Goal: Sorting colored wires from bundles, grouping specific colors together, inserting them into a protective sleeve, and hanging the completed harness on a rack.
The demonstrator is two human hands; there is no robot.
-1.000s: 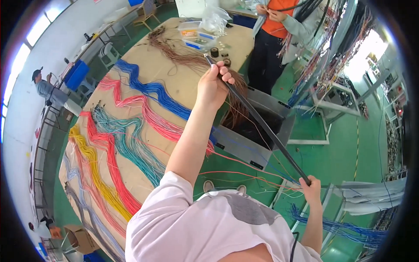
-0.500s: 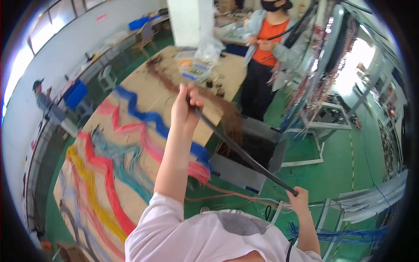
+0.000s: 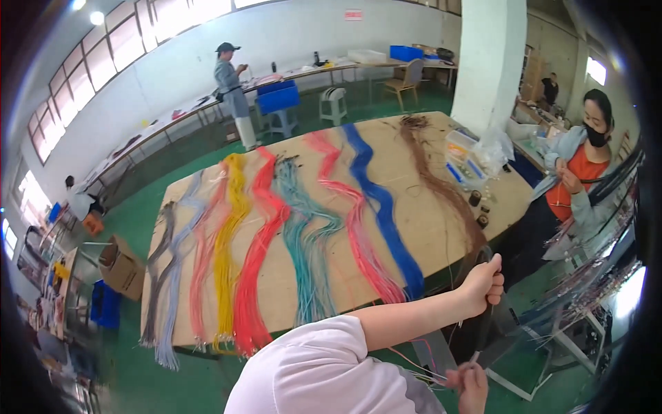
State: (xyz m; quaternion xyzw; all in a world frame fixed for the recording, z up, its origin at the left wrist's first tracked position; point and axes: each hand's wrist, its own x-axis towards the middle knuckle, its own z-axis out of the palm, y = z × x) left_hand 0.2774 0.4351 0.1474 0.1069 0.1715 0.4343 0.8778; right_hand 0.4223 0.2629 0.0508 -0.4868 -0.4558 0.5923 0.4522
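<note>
My left hand (image 3: 484,286) is closed in a fist around the upper part of a long black cable sleeve (image 3: 487,324), beyond the table's near right edge. Below it, my right hand (image 3: 469,384) has its fingers curled at the sleeve's lower end, next to a pale tip; motion blurs the fingers a little. Thin loose wires (image 3: 420,369) run close by my right hand. A brown wire bundle (image 3: 438,183) hangs off the table behind my left hand. The grey bin (image 3: 438,345) under the sleeve is partly hidden by my arm.
Wavy wire bundles lie across the wooden table (image 3: 186,276), among them yellow (image 3: 231,255), red (image 3: 262,248), teal (image 3: 303,234) and blue (image 3: 379,200). Clear boxes (image 3: 465,162) and dark spools (image 3: 480,207) sit at its right. A masked co-worker (image 3: 579,165) stands beyond, near a metal frame (image 3: 562,345).
My view has swung left, so the table now fills the middle. The hands appear lower and further right, closer together, and the black sleeve stands steeper between them.
</note>
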